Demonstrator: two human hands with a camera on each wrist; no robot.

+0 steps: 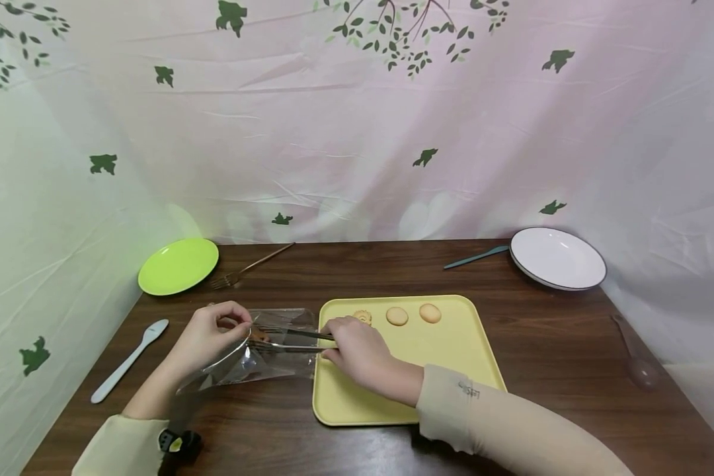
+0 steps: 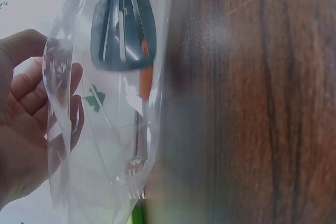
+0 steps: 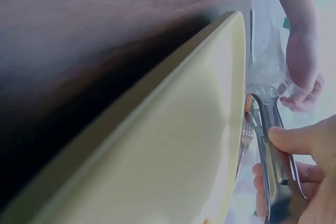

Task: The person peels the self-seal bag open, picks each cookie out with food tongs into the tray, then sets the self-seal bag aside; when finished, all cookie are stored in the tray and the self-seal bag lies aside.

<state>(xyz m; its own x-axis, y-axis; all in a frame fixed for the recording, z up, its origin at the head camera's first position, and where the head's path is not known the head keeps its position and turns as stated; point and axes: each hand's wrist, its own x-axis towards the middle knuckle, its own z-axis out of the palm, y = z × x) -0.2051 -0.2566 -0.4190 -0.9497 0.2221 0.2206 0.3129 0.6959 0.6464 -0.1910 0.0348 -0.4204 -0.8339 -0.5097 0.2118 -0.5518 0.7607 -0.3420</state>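
Observation:
At the left, my left hand [image 1: 211,337] pinches the rim of a clear plastic bag [image 1: 288,369], spreading its mouth. My right hand [image 1: 359,354] grips metal tongs [image 1: 303,348], which reach leftward into the bag. In the left wrist view, a slotted tong head [image 2: 123,35] sits inside the film. A small orange-brown piece [image 1: 259,334] shows between the tong tips; its kind is unclear. Under my right forearm lies a yellow tray [image 1: 452,377]. Along its far side are two round cookies [image 1: 396,316] and a ridged cookie [image 1: 363,317], partly covered by my right hand.
A green plate [image 1: 178,266] and a fork [image 1: 252,267] lie at the back left, a pale knife [image 1: 129,361] at the left. Towards the back right are a teal utensil [image 1: 476,257] and a white dish [image 1: 558,258]. A translucent spoon [image 1: 641,370] lies on the right.

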